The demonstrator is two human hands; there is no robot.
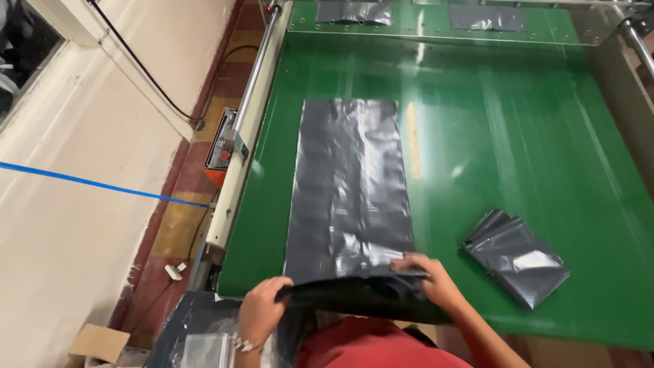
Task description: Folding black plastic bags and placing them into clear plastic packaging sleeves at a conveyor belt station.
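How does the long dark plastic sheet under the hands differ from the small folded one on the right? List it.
1. The long sheet lies spread flat along the green table; the folded sheet is a compact bundle.
2. The long sheet covers far more of the table than the folded sheet.
3. The left hand and right hand hold the long sheet's near end; the folded sheet lies untouched, askew.

Both are dark grey, glossy plastic.

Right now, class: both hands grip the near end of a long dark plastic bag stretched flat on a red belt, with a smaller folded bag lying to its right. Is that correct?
Not quite: the belt is green, not red, as the head view shows. The rest stands: the left hand and right hand grip the near end of the long dark plastic bag, and the smaller folded bag lies to its right.
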